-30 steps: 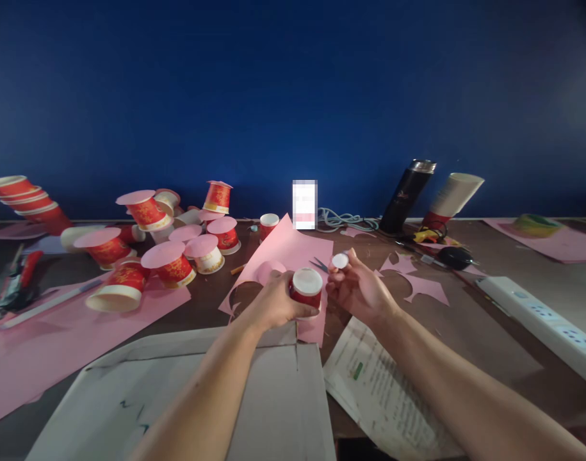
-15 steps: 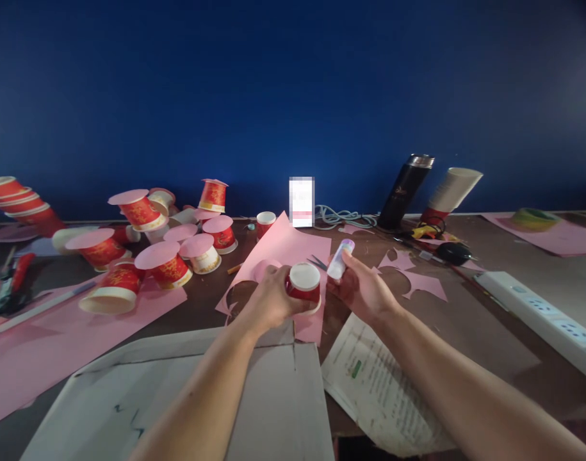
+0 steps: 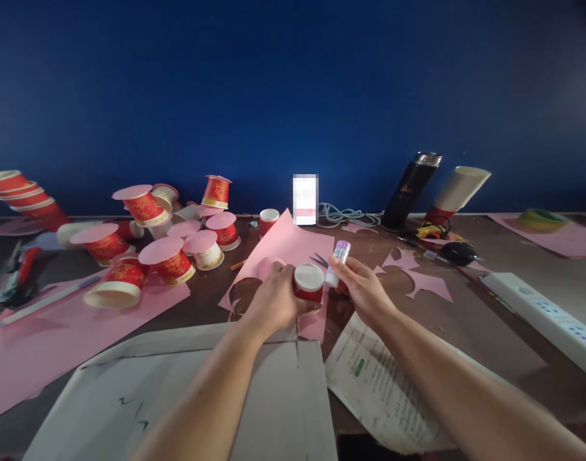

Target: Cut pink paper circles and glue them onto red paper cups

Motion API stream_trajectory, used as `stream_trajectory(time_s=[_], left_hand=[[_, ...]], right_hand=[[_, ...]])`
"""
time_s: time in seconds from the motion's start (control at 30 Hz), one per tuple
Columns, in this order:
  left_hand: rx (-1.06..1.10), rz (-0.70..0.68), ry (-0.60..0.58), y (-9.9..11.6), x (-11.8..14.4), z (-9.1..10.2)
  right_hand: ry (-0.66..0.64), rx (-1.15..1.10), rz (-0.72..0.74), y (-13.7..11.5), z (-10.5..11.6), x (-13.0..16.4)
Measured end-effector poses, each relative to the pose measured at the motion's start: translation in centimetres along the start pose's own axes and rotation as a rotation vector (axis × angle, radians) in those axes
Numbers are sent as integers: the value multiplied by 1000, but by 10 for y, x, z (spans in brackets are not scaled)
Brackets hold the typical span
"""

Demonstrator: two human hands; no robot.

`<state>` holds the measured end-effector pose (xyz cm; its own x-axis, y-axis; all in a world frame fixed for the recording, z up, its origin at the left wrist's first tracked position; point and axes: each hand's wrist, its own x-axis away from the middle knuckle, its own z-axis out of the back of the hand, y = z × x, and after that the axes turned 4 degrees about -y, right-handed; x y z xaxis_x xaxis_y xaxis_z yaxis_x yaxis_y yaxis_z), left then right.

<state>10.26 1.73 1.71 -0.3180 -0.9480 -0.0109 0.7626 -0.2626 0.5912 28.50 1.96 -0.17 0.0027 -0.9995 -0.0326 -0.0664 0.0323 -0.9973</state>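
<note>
Left hand (image 3: 273,299) grips a red paper cup (image 3: 309,284); right hand (image 3: 362,288), clasping a glue stick (image 3: 337,262), has tilted its tip down against the cup's rim.

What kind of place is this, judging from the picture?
Probably a craft table indoors. Red paper cups topped with pink discs crowd the left, cut pink paper lies mid-table, and the right hand holds a glue stick beside the left hand gripping a cup.
</note>
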Motion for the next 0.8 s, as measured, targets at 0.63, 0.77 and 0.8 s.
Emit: stream_trajectory(time_s=[0.63,0.77,0.8], left_hand=[[-119,24,42,-3,-2,-6],[-139,30,30,-2,-2,-6],[-137,31,25,-1,-2,-5]], right_hand=[[239,415,287,-14,-7,10],[299,493,376,-14,-5,10],[303,473,397,-14,-4,10]])
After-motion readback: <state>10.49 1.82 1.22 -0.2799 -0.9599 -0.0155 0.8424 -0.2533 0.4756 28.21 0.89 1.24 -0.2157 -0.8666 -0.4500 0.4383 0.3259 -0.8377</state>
